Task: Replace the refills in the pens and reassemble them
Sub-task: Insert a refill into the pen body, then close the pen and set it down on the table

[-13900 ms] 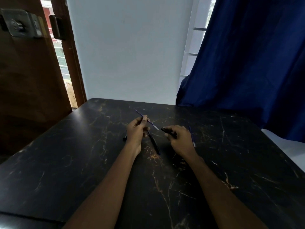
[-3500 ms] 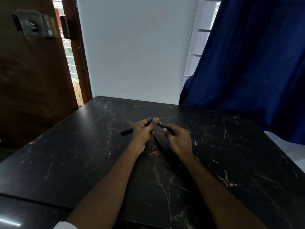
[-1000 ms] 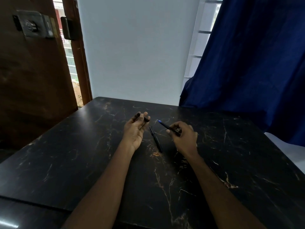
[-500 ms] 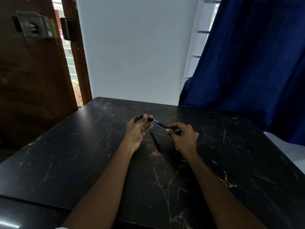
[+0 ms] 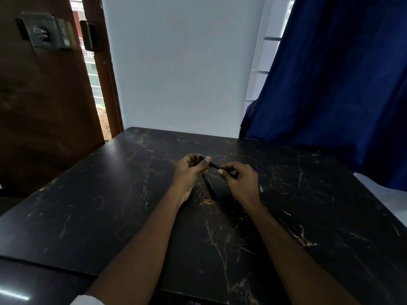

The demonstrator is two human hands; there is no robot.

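A black pen (image 5: 213, 165) is held level above the black marble table (image 5: 110, 205), between both hands. My left hand (image 5: 190, 172) pinches its left end, where the cap sits. My right hand (image 5: 239, 180) grips its right end. The blue tip is hidden inside the cap. A second black pen (image 5: 209, 186) lies flat on the table just below and between the hands. A thin blue refill (image 5: 259, 181) lies on the table to the right of my right hand.
A dark blue curtain (image 5: 330, 84) hangs at the right and reaches the table's far right edge. A wooden door (image 5: 44, 95) with a lock stands at the left. A white wall lies behind the table.
The hands have come together. The cap in my left hand has slid over the blue tip of the pen body in my right hand, so the two parts now form one pen.
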